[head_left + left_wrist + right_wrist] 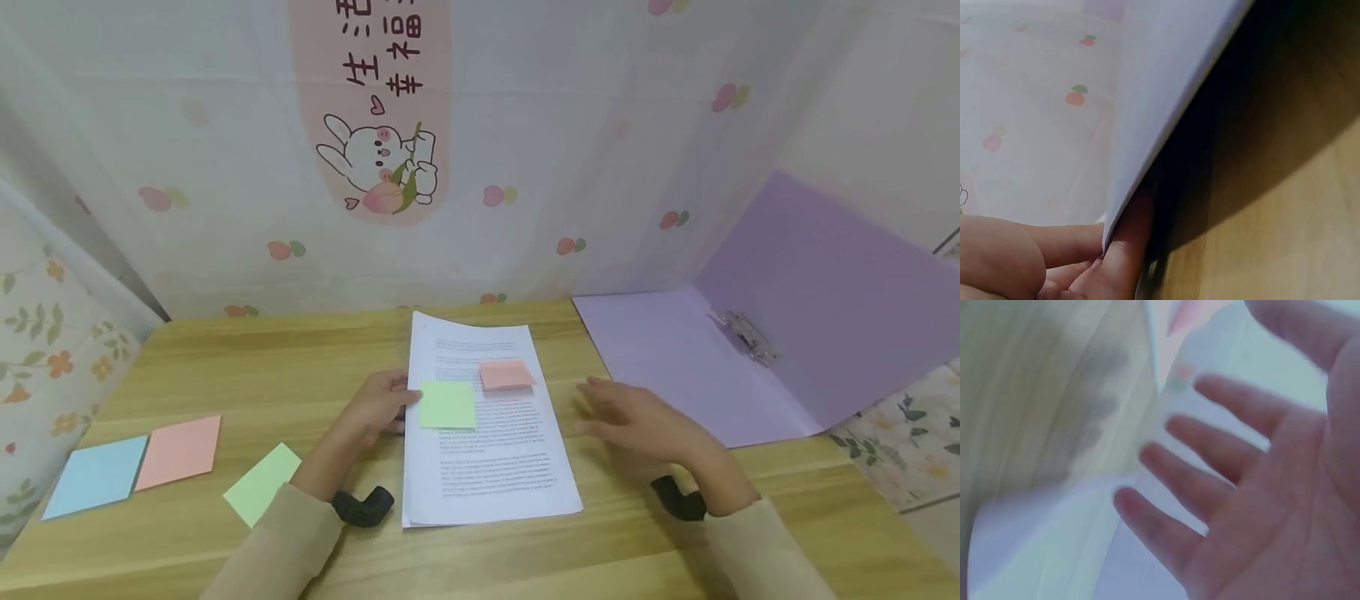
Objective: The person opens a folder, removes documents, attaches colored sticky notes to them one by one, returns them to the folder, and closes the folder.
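Observation:
A stack of printed paper (487, 467) lies in the middle of the table in the head view. Its left edge is pinched by my left hand (378, 404), thumb on one side and fingers on the other. In the left wrist view that edge of the paper stack (1166, 81) stands lifted off the wood. On the top sheet are a green sticky note (447, 406) and a pink sticky note (506, 375), its lower edge curling up. My right hand (637, 417) hovers right of the paper, fingers spread and holding nothing; its bare palm (1272, 506) shows in the right wrist view.
An opened purple folder (652, 333) with a metal clip (746, 337) occupies the right side, its cover standing up. At the left lie a blue sticky note (97, 477), another pink note (180, 452) and another green note (262, 483). A patterned curtain (225, 167) hangs behind the table (330, 350).

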`<state>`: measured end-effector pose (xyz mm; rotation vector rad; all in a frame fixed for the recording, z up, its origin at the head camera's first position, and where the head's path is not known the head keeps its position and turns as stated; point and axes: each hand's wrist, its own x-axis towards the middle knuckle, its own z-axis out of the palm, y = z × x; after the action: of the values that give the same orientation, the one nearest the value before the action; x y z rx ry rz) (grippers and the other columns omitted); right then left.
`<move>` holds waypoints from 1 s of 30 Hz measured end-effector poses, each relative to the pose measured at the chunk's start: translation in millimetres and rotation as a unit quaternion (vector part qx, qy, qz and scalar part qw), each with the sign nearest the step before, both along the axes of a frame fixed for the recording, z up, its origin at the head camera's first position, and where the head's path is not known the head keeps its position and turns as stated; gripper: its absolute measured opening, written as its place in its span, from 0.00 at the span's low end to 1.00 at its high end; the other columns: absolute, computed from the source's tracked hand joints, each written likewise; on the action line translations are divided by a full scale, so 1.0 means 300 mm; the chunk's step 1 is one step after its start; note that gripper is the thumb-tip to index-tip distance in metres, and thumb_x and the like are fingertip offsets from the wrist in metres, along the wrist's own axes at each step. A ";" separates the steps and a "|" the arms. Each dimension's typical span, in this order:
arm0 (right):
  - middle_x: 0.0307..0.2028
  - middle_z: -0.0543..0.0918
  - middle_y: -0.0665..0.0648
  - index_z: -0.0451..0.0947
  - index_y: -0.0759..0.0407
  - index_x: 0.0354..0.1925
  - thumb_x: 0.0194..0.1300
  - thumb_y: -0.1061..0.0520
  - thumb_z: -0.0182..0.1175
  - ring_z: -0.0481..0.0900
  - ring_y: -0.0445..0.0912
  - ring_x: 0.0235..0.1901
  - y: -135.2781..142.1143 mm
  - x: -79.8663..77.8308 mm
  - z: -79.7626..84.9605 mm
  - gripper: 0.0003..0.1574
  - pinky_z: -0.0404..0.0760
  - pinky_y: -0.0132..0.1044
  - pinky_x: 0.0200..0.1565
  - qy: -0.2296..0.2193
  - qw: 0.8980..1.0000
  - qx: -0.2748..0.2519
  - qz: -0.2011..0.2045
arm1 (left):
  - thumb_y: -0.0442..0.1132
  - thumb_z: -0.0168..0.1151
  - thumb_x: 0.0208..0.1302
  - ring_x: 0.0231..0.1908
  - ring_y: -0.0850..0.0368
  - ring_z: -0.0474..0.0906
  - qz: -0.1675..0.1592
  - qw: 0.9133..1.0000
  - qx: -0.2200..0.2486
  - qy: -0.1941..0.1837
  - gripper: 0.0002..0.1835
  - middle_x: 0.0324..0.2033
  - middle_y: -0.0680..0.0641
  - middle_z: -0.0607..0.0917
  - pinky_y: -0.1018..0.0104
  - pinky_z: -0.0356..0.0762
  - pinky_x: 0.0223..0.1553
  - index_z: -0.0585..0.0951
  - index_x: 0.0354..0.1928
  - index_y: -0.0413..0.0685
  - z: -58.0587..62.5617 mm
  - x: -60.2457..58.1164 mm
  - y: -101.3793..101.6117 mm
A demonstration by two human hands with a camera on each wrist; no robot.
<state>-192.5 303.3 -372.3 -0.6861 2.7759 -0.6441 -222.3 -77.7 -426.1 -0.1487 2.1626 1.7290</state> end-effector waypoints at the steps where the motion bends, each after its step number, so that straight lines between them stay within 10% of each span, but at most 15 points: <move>1: 0.71 0.68 0.73 0.68 0.67 0.70 0.72 0.41 0.60 0.65 0.69 0.71 0.042 -0.005 0.006 0.41 0.66 0.66 0.68 0.014 1.000 0.000 -0.021 | 0.34 0.52 0.75 0.36 0.58 0.83 -0.002 1.000 0.002 0.001 0.26 0.63 0.36 0.80 0.67 0.82 0.33 0.67 0.73 0.39 0.003 -0.002 0.000; 7: 0.71 0.63 0.79 0.61 0.69 0.74 0.71 0.36 0.59 0.61 0.76 0.69 0.312 -0.043 0.013 0.50 0.64 0.72 0.65 0.010 0.991 0.068 -0.119 | 0.34 0.51 0.76 0.39 0.60 0.84 -0.011 0.999 0.032 -0.001 0.28 0.65 0.33 0.78 0.71 0.83 0.35 0.63 0.75 0.36 0.034 -0.012 -0.025; 15: 0.70 0.45 0.91 0.52 0.71 0.76 0.63 0.31 0.63 0.42 0.91 0.66 0.552 -0.004 -0.056 0.64 0.50 0.85 0.58 -0.062 0.977 0.137 -0.151 | 0.37 0.52 0.77 0.39 0.62 0.85 -0.018 0.999 0.043 -0.001 0.29 0.65 0.33 0.78 0.72 0.82 0.36 0.61 0.76 0.37 0.073 -0.016 -0.060; 24: 0.71 0.43 0.90 0.48 0.64 0.79 0.66 0.29 0.57 0.42 0.92 0.65 0.571 -0.007 -0.104 0.62 0.53 0.88 0.53 -0.056 0.975 0.156 -0.147 | 0.36 0.51 0.77 0.43 0.59 0.88 -0.020 0.995 0.101 0.014 0.28 0.60 0.36 0.82 0.67 0.86 0.44 0.62 0.76 0.39 0.096 -0.019 -0.100; 30: 0.69 0.48 0.91 0.52 0.65 0.77 0.65 0.26 0.57 0.47 0.91 0.64 0.418 0.058 -0.094 0.62 0.60 0.86 0.51 -0.050 0.973 0.177 -0.138 | 0.37 0.53 0.77 0.41 0.60 0.89 -0.016 0.993 0.116 0.008 0.28 0.55 0.40 0.86 0.69 0.86 0.42 0.63 0.75 0.39 0.124 -0.014 -0.110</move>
<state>-175.3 428.5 -400.6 -0.1919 2.8054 -0.2070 -226.5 -110.8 -388.9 -0.0380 1.9441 1.9524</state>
